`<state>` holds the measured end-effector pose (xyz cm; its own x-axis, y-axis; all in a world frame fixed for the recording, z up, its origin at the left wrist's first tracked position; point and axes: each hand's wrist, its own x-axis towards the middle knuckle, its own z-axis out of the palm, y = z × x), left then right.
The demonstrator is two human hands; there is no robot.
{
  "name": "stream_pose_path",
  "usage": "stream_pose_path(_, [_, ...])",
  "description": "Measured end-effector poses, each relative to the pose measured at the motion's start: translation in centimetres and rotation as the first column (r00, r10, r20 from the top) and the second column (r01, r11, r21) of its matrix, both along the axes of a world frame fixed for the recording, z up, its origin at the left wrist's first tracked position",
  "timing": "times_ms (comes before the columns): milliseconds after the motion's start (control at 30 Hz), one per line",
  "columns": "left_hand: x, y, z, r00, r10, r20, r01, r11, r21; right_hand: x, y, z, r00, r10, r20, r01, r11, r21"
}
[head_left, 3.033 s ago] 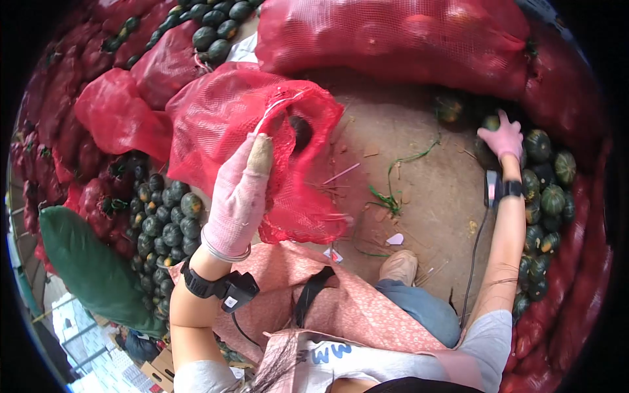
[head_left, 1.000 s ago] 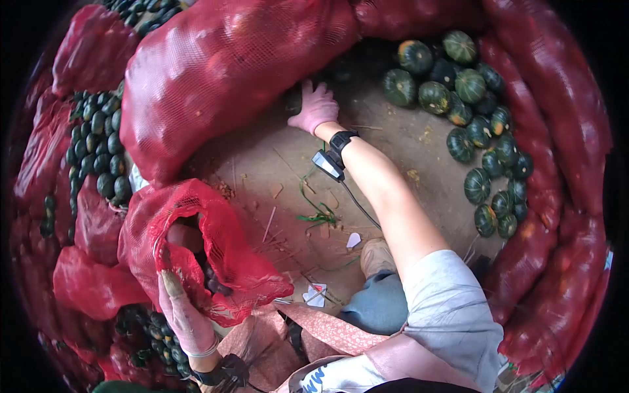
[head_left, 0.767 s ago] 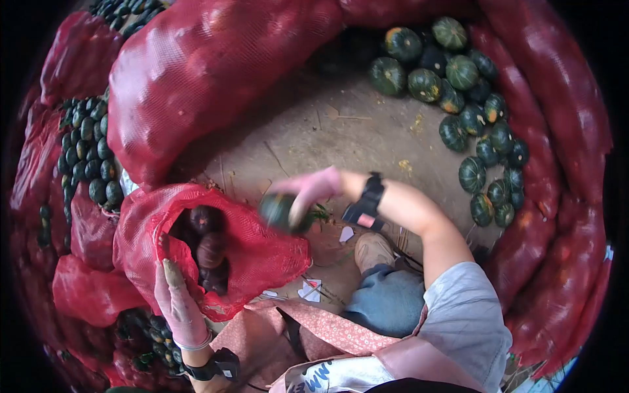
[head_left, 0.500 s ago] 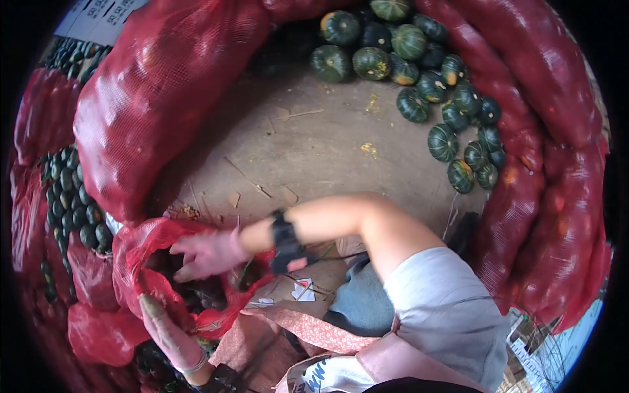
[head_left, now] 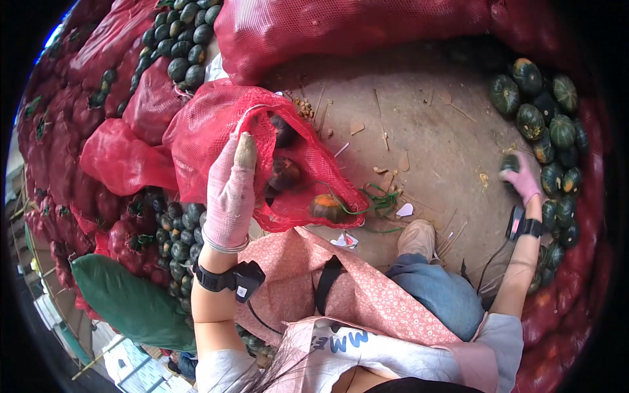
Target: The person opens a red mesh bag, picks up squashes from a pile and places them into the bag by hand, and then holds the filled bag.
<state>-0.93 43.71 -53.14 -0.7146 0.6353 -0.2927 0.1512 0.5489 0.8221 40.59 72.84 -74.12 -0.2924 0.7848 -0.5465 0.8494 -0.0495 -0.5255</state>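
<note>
My left hand (head_left: pixel 229 196), in a pink glove with a worn fingertip, grips the rim of an open red mesh bag (head_left: pixel 308 150). Inside lie dark squashes (head_left: pixel 286 173) and one with an orange patch (head_left: pixel 327 207); the bag's folds hide part of its contents. Far to the right, my right hand (head_left: pixel 523 177), gloved as well and slightly blurred, has its fingers around a small green squash (head_left: pixel 509 164). This one sits beside a pile of striped green squashes (head_left: pixel 562 131).
Full red mesh sacks (head_left: pixel 354 29) wall off the back and right. More squashes (head_left: pixel 180 242) and sacks are heaped at left, near a green sack (head_left: pixel 128 301). Stalk scraps and green string (head_left: pixel 380 200) litter the floor (head_left: pixel 419 137) by my shoe (head_left: pixel 417 239).
My right hand has left the mesh bag's mouth and reached right to a squash by the pile. My left hand is now at the bag's rim. The view has turned.
</note>
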Motion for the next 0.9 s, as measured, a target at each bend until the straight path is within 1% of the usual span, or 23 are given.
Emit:
stream_pose_path(33, [0.1, -0.2, -0.5, 0.998, -0.045, -0.055, 0.047, 0.998, 0.048, -3.0, -2.0, 1.7, 0.953, -0.022, -0.302, -0.051, 0.971, -0.232])
stream_pose_path(100, [0.1, -1.4, -0.9, 1.0, -0.009, 0.0, 0.009, 0.999, 0.037, -10.9, -8.2, 6.2, 0.803, -0.099, -0.588, -0.299, 0.786, -0.541])
stream_pose_path(133, [-0.8, -2.2, -1.0, 1.0, 0.018, 0.02, -0.018, 1.0, 0.022, -14.8, -11.8, 7.0, 0.736, -0.075, -0.673, -0.436, 0.707, -0.556])
stream_pose_path(167, [-1.5, -3.1, -1.1, 0.998, 0.045, 0.039, -0.045, 0.999, 0.007, -17.6, -14.4, 6.8, 0.457, 0.408, -0.791, -0.637, 0.771, 0.03])
stream_pose_path(233, [-2.7, -2.1, -1.7, 0.999, 0.03, -0.017, -0.03, 1.0, -0.005, -18.2, -16.1, 6.4, 0.473, 0.081, -0.877, -0.721, 0.609, -0.332])
stream_pose_path(267, [-2.4, -1.6, -1.7, 0.993, 0.0, -0.114, 0.0, 1.0, 0.005, -16.7, -14.5, 6.9, 0.563, 0.199, -0.802, -0.632, 0.729, -0.263])
stream_pose_path(300, [-1.8, -1.4, -1.5, 0.974, -0.034, -0.224, 0.038, 0.999, 0.016, -14.0, -13.0, 5.0, 0.742, 0.363, -0.563, -0.455, 0.89, -0.026])
stream_pose_path(333, [-1.5, -0.8, -1.0, 0.937, -0.06, -0.344, 0.065, 0.998, 0.005, -10.9, -10.4, 4.3, 0.924, 0.376, -0.074, -0.333, 0.883, 0.33])
stream_pose_path(367, [-1.3, -0.6, -0.8, 0.888, -0.103, -0.449, 0.122, 0.992, 0.014, -7.5, -7.0, 3.8, 0.925, 0.155, 0.346, -0.26, 0.924, 0.282])
stream_pose_path(400, [-1.4, -1.3, -0.8, 0.847, -0.147, -0.511, 0.194, 0.98, 0.039, -2.2, -7.4, 3.2, 0.773, -0.088, 0.629, -0.366, 0.748, 0.554])
stream_pose_path(433, [-1.8, -1.4, -1.1, 0.797, -0.191, -0.574, 0.251, 0.968, 0.026, 0.0, -5.0, 5.2, 0.618, -0.13, 0.775, -0.116, 0.96, 0.254])
stream_pose_path(467, [-2.2, -1.6, -1.5, 0.739, -0.228, -0.634, 0.304, 0.953, 0.012, 3.0, -4.3, 5.4, 0.539, -0.311, 0.783, 0.163, 0.95, 0.266])
stream_pose_path(500, [-0.7, -0.8, -0.9, 0.931, -0.009, -0.366, 0.043, 0.995, 0.086, 7.9, -4.2, 2.8, 0.557, -0.357, 0.75, 0.272, 0.932, 0.241])
stream_pose_path(567, [0.4, -0.2, -0.1, 0.969, 0.238, -0.07, -0.235, 0.971, 0.046, 13.4, -5.1, -2.1, 0.732, -0.576, 0.364, 0.555, 0.814, 0.171])
stream_pose_path(633, [0.7, 0.3, 0.0, 0.969, 0.236, -0.076, -0.236, 0.972, 0.013, 10.7, -5.5, -1.0, 0.635, -0.595, 0.493, 0.545, 0.797, 0.26])
stream_pose_path(667, [0.9, 0.5, -0.1, 0.97, 0.231, -0.074, -0.231, 0.973, 0.007, 8.7, -5.7, 0.8, 0.676, -0.483, 0.556, 0.452, 0.868, 0.204])
stream_pose_path(700, [0.9, 0.5, -0.1, 0.974, 0.218, -0.065, -0.217, 0.976, 0.02, 6.9, -6.3, 1.7, 0.771, -0.4, 0.495, 0.36, 0.916, 0.178])
stream_pose_path(733, [0.7, 0.1, -0.5, 0.975, 0.204, -0.088, -0.202, 0.979, 0.038, 6.4, -6.9, 0.5, 0.924, -0.383, -0.015, 0.379, 0.919, -0.109])
stream_pose_path(767, [0.5, -0.3, -0.9, 0.975, 0.191, -0.11, -0.186, 0.981, 0.056, 2.9, -7.8, 2.4, 0.898, -0.351, -0.264, 0.281, 0.921, -0.27])
stream_pose_path(800, [-0.7, -1.0, -2.2, 0.971, 0.172, -0.164, -0.16, 0.984, 0.081, -0.4, -9.3, 3.1, 0.868, -0.226, -0.442, 0.095, 0.95, -0.298])
stream_pose_path(833, [-1.1, -1.2, -2.5, 0.974, 0.128, -0.186, -0.119, 0.991, 0.059, -3.8, -10.6, 3.9, 0.825, 0.0, -0.566, -0.156, 0.962, -0.226])
stream_pose_path(867, [-1.5, -1.3, -2.8, 0.974, 0.084, -0.208, -0.078, 0.996, 0.038, -5.7, -12.0, 5.3, 0.636, -0.23, -0.736, -0.219, 0.861, -0.458])
stream_pose_path(900, [-1.7, -1.2, -2.0, 0.98, 0.018, -0.2, -0.025, 0.999, -0.031, -7.1, -12.1, 6.1, 0.553, -0.267, -0.79, -0.279, 0.833, -0.477])
